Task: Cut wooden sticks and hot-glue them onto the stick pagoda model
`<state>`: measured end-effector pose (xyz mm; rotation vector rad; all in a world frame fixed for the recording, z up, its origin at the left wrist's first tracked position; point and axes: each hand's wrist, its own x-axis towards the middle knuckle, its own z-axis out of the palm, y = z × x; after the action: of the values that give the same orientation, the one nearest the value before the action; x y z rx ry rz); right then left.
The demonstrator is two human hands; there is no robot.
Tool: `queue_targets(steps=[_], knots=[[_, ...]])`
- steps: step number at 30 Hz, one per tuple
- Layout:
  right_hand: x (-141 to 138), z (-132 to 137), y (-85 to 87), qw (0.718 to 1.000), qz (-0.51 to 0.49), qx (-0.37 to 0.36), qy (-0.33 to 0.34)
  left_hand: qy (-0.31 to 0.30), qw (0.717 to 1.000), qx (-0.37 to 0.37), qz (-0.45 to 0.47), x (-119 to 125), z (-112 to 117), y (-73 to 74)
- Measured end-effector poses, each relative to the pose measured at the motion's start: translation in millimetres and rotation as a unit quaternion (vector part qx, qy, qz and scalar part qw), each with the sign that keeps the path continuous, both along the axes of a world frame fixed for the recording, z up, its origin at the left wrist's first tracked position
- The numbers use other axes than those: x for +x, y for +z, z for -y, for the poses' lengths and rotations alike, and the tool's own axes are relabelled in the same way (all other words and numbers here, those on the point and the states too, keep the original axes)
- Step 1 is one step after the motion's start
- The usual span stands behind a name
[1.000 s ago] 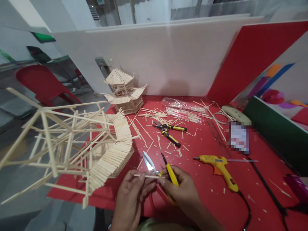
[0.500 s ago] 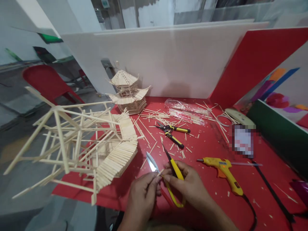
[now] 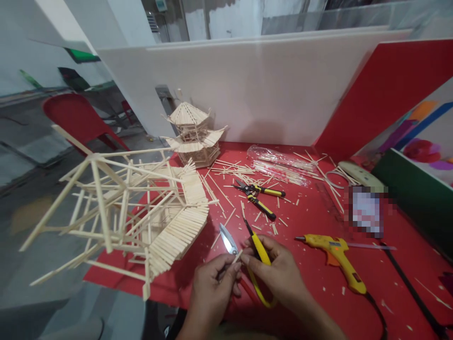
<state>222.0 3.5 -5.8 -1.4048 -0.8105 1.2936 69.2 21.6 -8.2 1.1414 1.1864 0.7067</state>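
My right hand [image 3: 274, 274] grips yellow-handled snips [image 3: 253, 250], whose blades [image 3: 228, 238] stand apart above the red table [image 3: 318, 283]. My left hand [image 3: 212, 288] pinches a short wooden stick [image 3: 236, 257] and holds its end between the blades. Both hands are low in the middle of the view, near the table's front edge. Left of them lies a large stick-built frame [image 3: 141, 208], partly overhanging the table's edge.
A small finished stick pagoda [image 3: 193, 134] stands at the back by a white board. Loose sticks, a plastic packet of sticks [image 3: 276, 163] and a second pair of snips [image 3: 258, 196] lie mid-table. A yellow glue gun [image 3: 336, 257] lies to the right. A red chair [image 3: 74, 120] stands far left.
The stick in my left hand, longer and level a second ago, is now a short piece angled up into the blades. My view has shifted slightly left.
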Motion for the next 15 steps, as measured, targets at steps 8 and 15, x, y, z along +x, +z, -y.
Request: queue_targets(steps=[8,15], knots=[[0,4,-6.3,0.998,0.065,0.000,-0.017,0.032,0.993,-0.092,0.068,9,5,-2.0],[4,7,-21.0,0.991,0.130,0.011,-0.030,0.020,0.975,-0.114,0.189,6,9,-2.9]])
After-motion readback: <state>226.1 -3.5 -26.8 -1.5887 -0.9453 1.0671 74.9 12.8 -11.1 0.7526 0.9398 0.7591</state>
